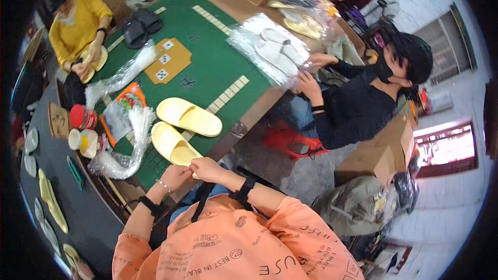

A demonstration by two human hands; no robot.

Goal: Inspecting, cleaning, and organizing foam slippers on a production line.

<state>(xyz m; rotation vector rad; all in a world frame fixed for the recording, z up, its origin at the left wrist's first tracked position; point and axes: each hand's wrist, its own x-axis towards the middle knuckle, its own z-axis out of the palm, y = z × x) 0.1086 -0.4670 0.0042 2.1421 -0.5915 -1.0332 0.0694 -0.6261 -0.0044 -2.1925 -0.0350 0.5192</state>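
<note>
While both hands pinch the near end of a yellow slipper [174,148], the right hand [207,167] from above and the left hand [174,176] beside it, its mate [189,116] lies just beyond. A slip could nudge either slipper off the green table [218,67] edge, close under the hands.

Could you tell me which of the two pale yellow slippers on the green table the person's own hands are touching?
The nearer slipper, at the table's front edge: both the left hand and right hand meet at its heel. The other slipper lies beyond it, untouched.
</note>
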